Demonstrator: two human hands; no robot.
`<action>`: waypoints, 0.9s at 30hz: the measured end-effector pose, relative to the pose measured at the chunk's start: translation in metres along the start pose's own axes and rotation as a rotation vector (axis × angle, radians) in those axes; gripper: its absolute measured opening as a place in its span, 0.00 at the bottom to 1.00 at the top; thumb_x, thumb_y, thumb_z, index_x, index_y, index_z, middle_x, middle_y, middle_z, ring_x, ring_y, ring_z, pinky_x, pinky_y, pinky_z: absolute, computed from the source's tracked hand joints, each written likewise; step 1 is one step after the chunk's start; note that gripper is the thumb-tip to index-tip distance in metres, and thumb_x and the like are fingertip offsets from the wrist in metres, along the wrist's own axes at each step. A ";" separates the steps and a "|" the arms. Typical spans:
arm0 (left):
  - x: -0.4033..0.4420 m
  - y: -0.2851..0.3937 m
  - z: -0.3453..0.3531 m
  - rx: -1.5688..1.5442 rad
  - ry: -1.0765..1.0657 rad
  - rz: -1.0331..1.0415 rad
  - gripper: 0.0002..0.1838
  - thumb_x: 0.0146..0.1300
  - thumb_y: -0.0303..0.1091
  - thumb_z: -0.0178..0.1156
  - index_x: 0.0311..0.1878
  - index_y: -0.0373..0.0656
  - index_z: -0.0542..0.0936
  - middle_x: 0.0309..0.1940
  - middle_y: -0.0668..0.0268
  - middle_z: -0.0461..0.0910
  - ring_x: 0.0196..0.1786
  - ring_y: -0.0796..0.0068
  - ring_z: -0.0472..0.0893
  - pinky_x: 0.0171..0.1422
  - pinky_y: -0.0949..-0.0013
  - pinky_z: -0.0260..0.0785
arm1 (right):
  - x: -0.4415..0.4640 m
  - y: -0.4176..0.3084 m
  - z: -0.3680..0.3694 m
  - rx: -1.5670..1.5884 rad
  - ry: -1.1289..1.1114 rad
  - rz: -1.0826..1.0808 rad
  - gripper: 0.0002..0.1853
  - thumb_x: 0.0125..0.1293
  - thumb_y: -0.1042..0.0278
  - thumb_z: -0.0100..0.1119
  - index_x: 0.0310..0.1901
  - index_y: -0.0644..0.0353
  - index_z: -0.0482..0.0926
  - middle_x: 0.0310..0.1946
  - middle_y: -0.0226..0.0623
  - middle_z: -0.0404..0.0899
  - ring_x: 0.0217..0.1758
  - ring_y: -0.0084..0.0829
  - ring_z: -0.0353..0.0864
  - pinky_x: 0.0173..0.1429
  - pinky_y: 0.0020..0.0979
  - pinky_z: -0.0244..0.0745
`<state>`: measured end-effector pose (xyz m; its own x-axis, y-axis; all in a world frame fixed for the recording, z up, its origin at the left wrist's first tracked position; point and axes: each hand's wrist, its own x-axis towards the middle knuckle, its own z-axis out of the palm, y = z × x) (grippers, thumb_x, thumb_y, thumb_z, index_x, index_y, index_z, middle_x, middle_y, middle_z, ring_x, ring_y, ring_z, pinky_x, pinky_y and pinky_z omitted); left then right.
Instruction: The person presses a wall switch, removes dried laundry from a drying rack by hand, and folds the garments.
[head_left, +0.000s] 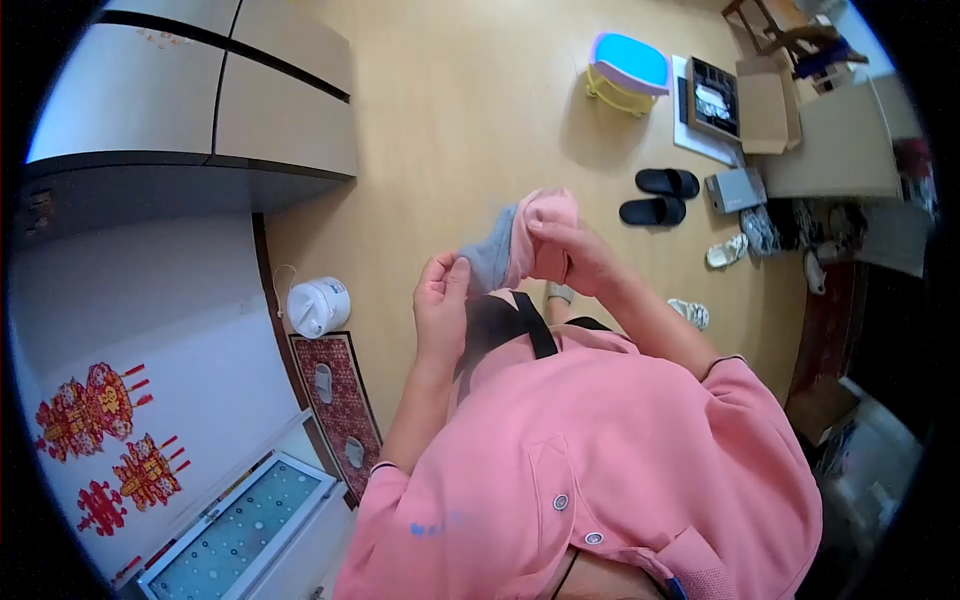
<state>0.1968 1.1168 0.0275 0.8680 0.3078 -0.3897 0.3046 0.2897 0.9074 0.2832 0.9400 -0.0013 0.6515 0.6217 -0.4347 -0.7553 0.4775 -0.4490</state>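
Note:
A soft pink-and-grey cloth piece [490, 255], sock-like in shape, is stretched between my two hands in front of my body. My left hand [441, 298] pinches its grey end between thumb and fingers. On the other side, my right hand [583, 258] grips the pink part, with the thumb on top and the fingers partly hidden by the fabric. The pink section looks bunched or folded over. Which side of the cloth faces out, I cannot tell.
A blue-topped stool [630, 62], black slippers [655, 210] and an open cardboard box [768, 105] are on the floor ahead and right. At left stand cabinets [285, 110], a white bucket [318, 307], a red mat [340, 385] and a glass-topped chest [240, 525].

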 end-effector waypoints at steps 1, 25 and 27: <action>0.019 0.005 -0.002 0.052 0.038 0.031 0.09 0.67 0.32 0.53 0.46 0.38 0.74 0.32 0.71 0.76 0.32 0.84 0.72 0.36 0.79 0.65 | 0.018 -0.010 -0.003 -0.030 -0.031 0.054 0.13 0.63 0.59 0.55 0.45 0.57 0.72 0.34 0.37 0.77 0.36 0.31 0.79 0.38 0.32 0.77; 0.598 0.211 0.096 0.724 -0.401 0.300 0.13 0.54 0.31 0.65 0.42 0.37 0.79 0.28 0.67 0.79 0.28 0.82 0.74 0.33 0.76 0.67 | 0.440 -0.343 0.065 -0.245 0.289 -0.303 0.21 0.60 0.64 0.61 0.51 0.64 0.69 0.40 0.35 0.76 0.42 0.24 0.77 0.41 0.26 0.74; 0.653 0.221 0.113 0.732 -0.358 0.314 0.11 0.54 0.31 0.66 0.38 0.37 0.79 0.26 0.67 0.79 0.28 0.82 0.75 0.34 0.76 0.68 | 0.481 -0.395 0.065 -0.340 0.335 -0.251 0.21 0.59 0.63 0.62 0.51 0.64 0.70 0.39 0.35 0.77 0.42 0.25 0.77 0.41 0.26 0.74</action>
<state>0.8756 1.2794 -0.0086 0.9877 -0.0631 -0.1429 0.0991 -0.4541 0.8854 0.8904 1.0913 0.0177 0.8380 0.2554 -0.4821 -0.5440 0.3232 -0.7743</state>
